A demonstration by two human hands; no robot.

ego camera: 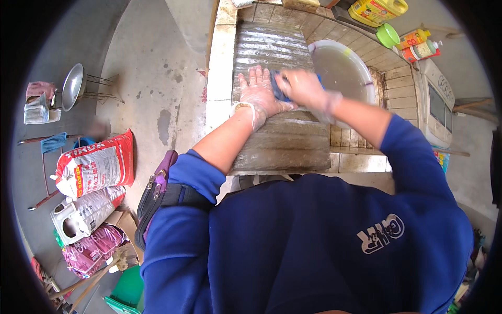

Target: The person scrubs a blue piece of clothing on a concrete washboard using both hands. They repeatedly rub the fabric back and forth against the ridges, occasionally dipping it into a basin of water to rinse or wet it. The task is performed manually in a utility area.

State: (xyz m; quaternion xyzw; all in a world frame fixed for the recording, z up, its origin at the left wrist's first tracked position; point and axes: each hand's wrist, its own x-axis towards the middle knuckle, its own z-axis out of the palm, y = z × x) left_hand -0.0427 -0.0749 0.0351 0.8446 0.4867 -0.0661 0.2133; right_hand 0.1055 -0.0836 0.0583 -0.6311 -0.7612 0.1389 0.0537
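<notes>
Both hands wear clear plastic gloves over a wet, ribbed washboard slab (282,151). My left hand (257,88) lies flat on the ridges with its fingers spread, its thumb reaching toward a bunched blue cloth (277,87). Motion blurs my right hand (304,87), which is curled over the cloth and hides much of it. To the right of the slab, a round white basin (370,84) holds cloudy grey water (339,70) and sits inside the tiled sink (400,90).
Along the sink's far right stand a yellow jug (376,11), a green bowl (388,35) and bottles (421,49). A washing machine (437,102) is at right. Filled sacks (98,165), a metal basin on a stand (73,87) and a green bin (125,292) are at left.
</notes>
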